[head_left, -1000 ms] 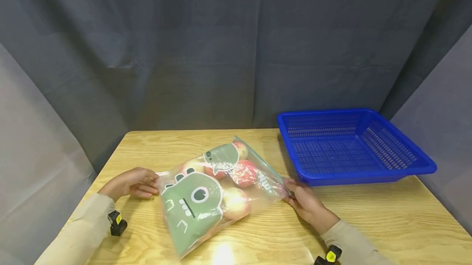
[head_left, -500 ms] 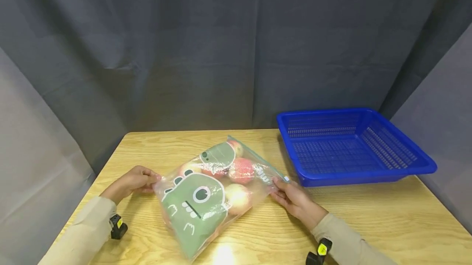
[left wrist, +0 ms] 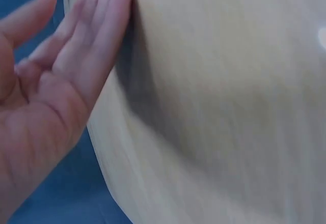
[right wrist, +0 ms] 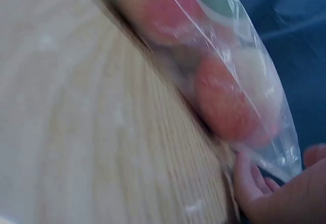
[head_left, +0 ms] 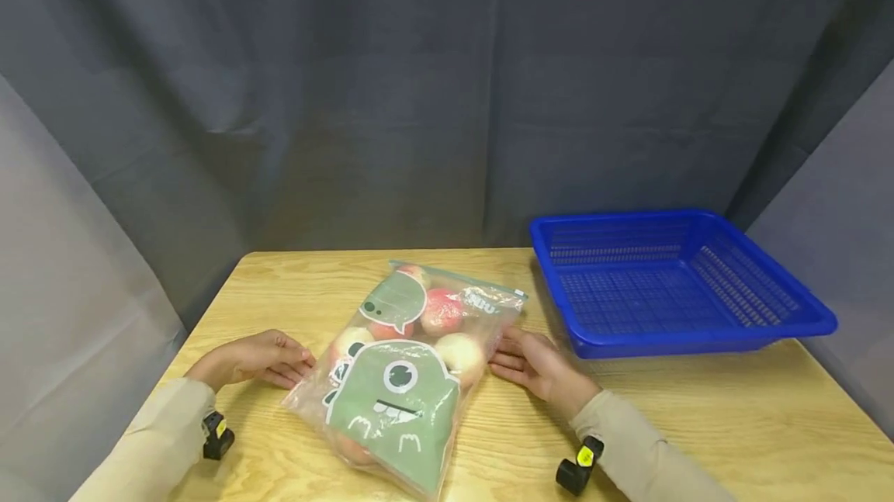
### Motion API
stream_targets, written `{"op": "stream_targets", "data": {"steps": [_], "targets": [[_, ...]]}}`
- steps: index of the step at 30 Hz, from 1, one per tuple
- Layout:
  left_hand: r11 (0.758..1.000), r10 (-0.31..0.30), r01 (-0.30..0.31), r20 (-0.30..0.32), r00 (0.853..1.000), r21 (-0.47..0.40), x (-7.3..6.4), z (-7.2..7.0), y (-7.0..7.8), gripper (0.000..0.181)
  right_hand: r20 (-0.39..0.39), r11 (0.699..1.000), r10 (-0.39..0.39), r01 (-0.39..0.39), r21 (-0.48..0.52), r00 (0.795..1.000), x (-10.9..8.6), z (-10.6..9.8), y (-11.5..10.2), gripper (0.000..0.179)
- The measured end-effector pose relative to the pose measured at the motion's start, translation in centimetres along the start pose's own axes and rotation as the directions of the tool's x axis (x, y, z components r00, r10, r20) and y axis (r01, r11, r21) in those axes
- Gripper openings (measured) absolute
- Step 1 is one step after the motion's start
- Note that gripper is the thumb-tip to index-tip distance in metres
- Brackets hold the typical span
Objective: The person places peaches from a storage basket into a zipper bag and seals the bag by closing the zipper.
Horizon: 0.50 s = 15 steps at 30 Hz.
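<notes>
A clear zip bag (head_left: 391, 401) with a green cartoon dinosaur print lies on the table, its green zip edge toward the back. Several round red-and-yellow fruits (head_left: 442, 312) show through the plastic. My left hand (head_left: 261, 360) is at the bag's left edge, fingertips close to the plastic; the left wrist view has its fingers extended and nothing in the palm. On the other side, my right hand (head_left: 538, 372) has its loosely extended fingers against the bag's right edge. The right wrist view shows a fruit (right wrist: 234, 99) inside the bag just beyond those fingers.
A blue plastic basket (head_left: 698, 339) with slotted sides stands at the right rear of the wooden table (head_left: 293, 285). Dark grey cloth (head_left: 377, 98) hangs behind the table, with paler cloth at both sides.
The bag has turned counterclockwise, its zip edge swinging toward the back. My right hand has moved left from the zip corner to the bag's side and let go; my left hand has loosened its fingers.
</notes>
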<state>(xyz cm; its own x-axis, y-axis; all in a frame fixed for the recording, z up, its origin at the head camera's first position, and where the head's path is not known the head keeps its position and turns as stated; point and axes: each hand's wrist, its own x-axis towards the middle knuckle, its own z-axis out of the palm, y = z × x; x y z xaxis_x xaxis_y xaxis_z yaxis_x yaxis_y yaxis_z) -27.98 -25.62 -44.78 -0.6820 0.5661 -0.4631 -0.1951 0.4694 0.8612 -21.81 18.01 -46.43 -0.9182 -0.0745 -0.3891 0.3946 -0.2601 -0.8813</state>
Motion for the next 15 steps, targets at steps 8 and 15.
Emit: {"op": "stream_targets", "data": {"steps": [8,15], "targets": [[0.999,0.050,-0.050,0.005,0.999,0.012,3.7,1.5,3.2,0.045,0.099,0.996,0.063,-0.057,-0.063,0.993,-2.6,1.6,0.6,0.037],[0.999,0.007,-0.003,0.085,0.996,-0.041,3.7,2.0,3.7,0.049,0.159,0.995,0.081,-0.071,-0.071,0.984,-4.6,3.0,0.7,0.073]]}}
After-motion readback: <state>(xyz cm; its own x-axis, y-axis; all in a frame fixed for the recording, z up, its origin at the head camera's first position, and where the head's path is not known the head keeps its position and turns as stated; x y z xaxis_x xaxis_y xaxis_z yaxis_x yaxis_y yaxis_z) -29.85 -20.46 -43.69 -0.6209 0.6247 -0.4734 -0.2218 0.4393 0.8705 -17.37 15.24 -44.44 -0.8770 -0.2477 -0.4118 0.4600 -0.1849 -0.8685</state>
